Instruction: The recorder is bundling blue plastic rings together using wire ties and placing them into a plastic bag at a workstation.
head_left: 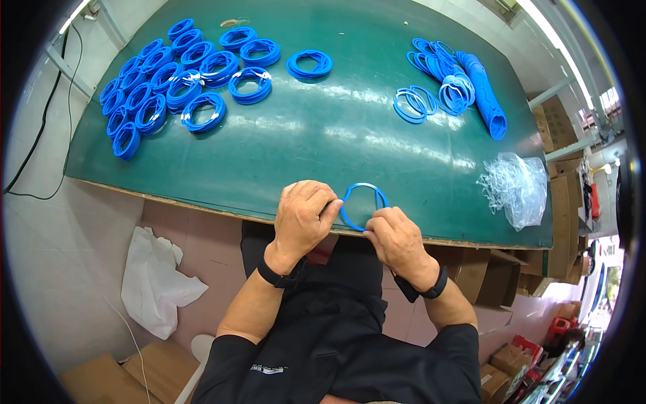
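Note:
A thin blue ring (363,185), looking like a loop of flat band or tubing, is at the near edge of the green table (282,155). At its left side, my left hand (306,212) is closed, thumb and curled fingers pinching the band. My right hand (397,239) grips the ring's lower right part between thumb and fingers. What the fingertips cover is hidden. Two loose blue rings (412,106) lie farther off to the right. Beside them is a heap of more rings (431,57).
Several coiled blue bundles (203,113) fill the far left, some with white ties; one bundle (309,64) sits apart. At right lie a long blue roll (481,94) and a clear plastic bag (521,188) with white strips. Cardboard boxes (498,279) stand below the right edge.

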### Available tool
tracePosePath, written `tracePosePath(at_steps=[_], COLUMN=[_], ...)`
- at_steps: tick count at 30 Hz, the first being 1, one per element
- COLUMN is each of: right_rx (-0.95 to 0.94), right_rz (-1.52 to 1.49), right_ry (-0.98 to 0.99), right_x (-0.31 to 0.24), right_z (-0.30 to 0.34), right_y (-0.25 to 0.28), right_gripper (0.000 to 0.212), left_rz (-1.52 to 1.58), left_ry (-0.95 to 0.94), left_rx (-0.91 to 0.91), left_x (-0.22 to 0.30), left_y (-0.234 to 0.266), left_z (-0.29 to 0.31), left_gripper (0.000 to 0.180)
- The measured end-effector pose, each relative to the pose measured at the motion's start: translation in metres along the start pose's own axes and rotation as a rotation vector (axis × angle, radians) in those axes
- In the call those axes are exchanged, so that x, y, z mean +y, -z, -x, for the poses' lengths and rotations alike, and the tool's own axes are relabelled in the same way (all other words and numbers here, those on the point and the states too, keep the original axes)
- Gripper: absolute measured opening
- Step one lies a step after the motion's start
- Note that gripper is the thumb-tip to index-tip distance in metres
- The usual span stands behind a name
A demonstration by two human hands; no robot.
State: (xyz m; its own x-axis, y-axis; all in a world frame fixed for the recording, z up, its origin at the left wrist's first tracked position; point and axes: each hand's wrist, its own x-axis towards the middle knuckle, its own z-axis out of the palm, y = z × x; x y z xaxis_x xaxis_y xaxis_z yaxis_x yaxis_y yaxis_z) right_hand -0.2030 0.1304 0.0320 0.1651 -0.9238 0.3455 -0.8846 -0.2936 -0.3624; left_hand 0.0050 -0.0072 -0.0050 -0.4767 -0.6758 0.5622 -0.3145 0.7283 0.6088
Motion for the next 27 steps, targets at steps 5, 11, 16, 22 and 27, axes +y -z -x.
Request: tracePosePath(at_steps=[5, 11, 16, 22, 27], right_rx=[0.029, 0.083, 0.098, 0.305, 0.538], right_rz=[-0.105, -0.157, -0.227, -0.118, 0.031], right_ry=[-0.149, -0.11, -0.124, -0.035, -0.008], right_x=[0.012, 0.036, 0.059, 0.096, 0.132], right_z=[-0.013, -0.064, -0.129, -0.221, -0.287], right_y=[0.011, 0.025, 0.023, 0.008, -0.023], right_gripper=[0.021, 0.023, 0.019, 0.014, 0.014], left_rz=[0.057, 0.058, 0.047, 0.072, 0.1], left_ry=[0.041, 0.044, 0.054, 0.087, 0.101], left_rx=[0.044, 0.04, 0.026, 0.029, 0.018], left_x=[-0.001, 0.002, 0.002, 0.002, 0.002], left_y=[0.001, 0.003, 0.003, 0.004, 0.005], left_z=[0.001, -0.001, 0.0, 0.001, 0.0], left_gripper=[0.011, 0.013, 0.015, 0.017, 0.019])
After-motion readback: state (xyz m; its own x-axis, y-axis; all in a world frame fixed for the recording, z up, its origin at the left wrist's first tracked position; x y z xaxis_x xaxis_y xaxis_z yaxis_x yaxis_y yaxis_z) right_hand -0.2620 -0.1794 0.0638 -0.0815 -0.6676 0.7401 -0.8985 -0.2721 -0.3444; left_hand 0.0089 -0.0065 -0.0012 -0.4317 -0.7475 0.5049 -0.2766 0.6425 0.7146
